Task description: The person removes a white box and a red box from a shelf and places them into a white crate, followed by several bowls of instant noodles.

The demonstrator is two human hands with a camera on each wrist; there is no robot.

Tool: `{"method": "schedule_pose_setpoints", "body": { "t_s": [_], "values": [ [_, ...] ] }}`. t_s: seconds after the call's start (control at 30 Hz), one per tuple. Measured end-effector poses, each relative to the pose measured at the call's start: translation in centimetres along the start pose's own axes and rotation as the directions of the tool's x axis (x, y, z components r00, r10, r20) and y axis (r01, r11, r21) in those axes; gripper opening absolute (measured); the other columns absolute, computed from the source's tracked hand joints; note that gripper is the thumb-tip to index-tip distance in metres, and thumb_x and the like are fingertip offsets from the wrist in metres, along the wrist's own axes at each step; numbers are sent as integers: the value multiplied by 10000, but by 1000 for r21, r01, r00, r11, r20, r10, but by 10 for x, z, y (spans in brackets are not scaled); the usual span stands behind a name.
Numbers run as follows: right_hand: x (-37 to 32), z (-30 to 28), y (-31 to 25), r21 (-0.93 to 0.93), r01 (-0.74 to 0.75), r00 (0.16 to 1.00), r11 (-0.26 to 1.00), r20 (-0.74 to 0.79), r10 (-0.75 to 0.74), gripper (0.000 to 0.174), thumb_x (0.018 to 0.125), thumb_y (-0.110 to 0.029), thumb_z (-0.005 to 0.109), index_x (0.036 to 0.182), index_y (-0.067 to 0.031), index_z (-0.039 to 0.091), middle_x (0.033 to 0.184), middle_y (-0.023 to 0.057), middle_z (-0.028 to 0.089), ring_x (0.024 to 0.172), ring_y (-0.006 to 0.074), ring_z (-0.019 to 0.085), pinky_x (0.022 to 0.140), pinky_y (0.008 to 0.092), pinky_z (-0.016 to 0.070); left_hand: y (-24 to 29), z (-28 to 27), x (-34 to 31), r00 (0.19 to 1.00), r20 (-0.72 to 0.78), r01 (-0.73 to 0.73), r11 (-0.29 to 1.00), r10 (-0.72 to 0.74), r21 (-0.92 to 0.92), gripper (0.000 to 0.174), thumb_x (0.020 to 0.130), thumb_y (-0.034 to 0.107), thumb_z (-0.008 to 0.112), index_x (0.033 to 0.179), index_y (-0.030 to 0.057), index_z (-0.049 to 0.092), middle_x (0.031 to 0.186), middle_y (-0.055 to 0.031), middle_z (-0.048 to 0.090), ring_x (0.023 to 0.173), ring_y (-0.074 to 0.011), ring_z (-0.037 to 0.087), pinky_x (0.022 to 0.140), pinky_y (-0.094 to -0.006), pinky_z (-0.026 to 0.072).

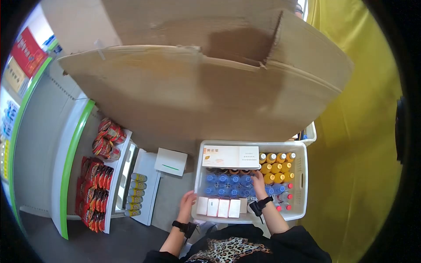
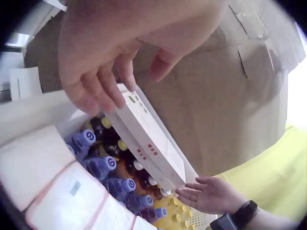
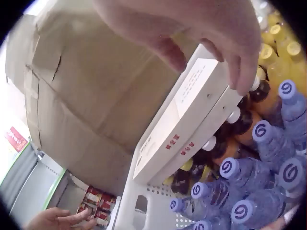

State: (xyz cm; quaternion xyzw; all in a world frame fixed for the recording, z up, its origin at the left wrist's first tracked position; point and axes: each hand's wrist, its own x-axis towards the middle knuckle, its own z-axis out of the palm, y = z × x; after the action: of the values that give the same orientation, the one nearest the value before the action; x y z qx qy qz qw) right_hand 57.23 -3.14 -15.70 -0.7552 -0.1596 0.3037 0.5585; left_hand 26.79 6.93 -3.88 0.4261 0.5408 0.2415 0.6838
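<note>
A white plastic basket (image 1: 299, 206) holds drinks and boxes. Across its far side lie two flat white cartons, one on the other; the upper carton (image 1: 221, 157) has a pale orange print, and red characters mark their sides. My right hand (image 1: 259, 186) reaches over the bottles, fingertips right at the cartons' right end; in the right wrist view the hand (image 3: 206, 33) holds nothing, thumb apart from the fingers. My left hand (image 1: 187, 205) hovers by the basket's left rim, fingers loosely bent. Blue-capped bottles (image 3: 252, 172) stand between the cartons and a row of small white boxes (image 1: 218, 207).
Orange-yellow bottles (image 1: 276, 168) and red-capped bottles (image 1: 285, 197) fill the basket's right side. A large cardboard box (image 1: 197, 96) stands behind it. Shelves at left carry red snack packs (image 1: 94, 188) and cans (image 1: 135, 193). A yellow curtain (image 1: 351, 153) hangs at right.
</note>
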Motion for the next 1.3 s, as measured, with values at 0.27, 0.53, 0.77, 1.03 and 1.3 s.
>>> {"method": "schedule_pose_setpoints", "body": {
  "t_s": [0.27, 0.53, 0.77, 1.03, 1.3],
  "values": [
    [-70, 49, -52, 39, -257, 892, 966, 393, 222, 259, 790, -170, 439, 999, -59, 545, 856, 35, 595, 783, 146, 561, 646, 284, 423, -17, -93, -61, 974, -158, -177, 980, 162, -86, 302, 854, 184, 434, 1120, 49, 485, 1052, -94, 554, 950, -165, 525, 795, -278, 408],
    [-144, 134, -88, -1, -187, 790, 982, 594, 151, 254, 816, -171, 412, 1002, -50, 537, 895, 65, 602, 784, 159, 574, 687, 294, 444, -43, -198, -136, 905, -396, -212, 971, 153, -109, 289, 849, 178, 419, 1083, 34, 507, 1024, -94, 572, 905, -162, 542, 775, -270, 420],
    [-199, 197, -87, -102, -187, 716, 977, 667, 207, 229, 832, -196, 428, 986, -77, 548, 873, 66, 617, 747, 147, 576, 649, 274, 437, -91, -265, -191, 848, -519, -221, 960, 103, -171, 272, 842, 173, 425, 1057, 38, 524, 954, -71, 595, 848, -133, 553, 742, -250, 421],
    [-246, 235, -88, -102, -169, 630, 980, 753, 187, 207, 844, -213, 451, 967, -87, 560, 888, 59, 616, 767, 140, 567, 666, 267, 427, -97, -302, -236, 753, -654, -196, 925, -72, -327, 237, 832, 171, 446, 1013, 57, 548, 914, -67, 608, 796, -123, 543, 686, -238, 400],
    [-248, 244, -129, -190, -103, 605, 976, 768, 213, 203, 842, -212, 459, 956, -81, 563, 890, 68, 619, 797, 158, 580, 683, 278, 434, -100, -314, -223, 765, -643, -205, 931, -41, -303, 292, 866, 234, 413, 1076, 55, 509, 986, -72, 580, 875, -145, 539, 752, -272, 412]
  ]
}}
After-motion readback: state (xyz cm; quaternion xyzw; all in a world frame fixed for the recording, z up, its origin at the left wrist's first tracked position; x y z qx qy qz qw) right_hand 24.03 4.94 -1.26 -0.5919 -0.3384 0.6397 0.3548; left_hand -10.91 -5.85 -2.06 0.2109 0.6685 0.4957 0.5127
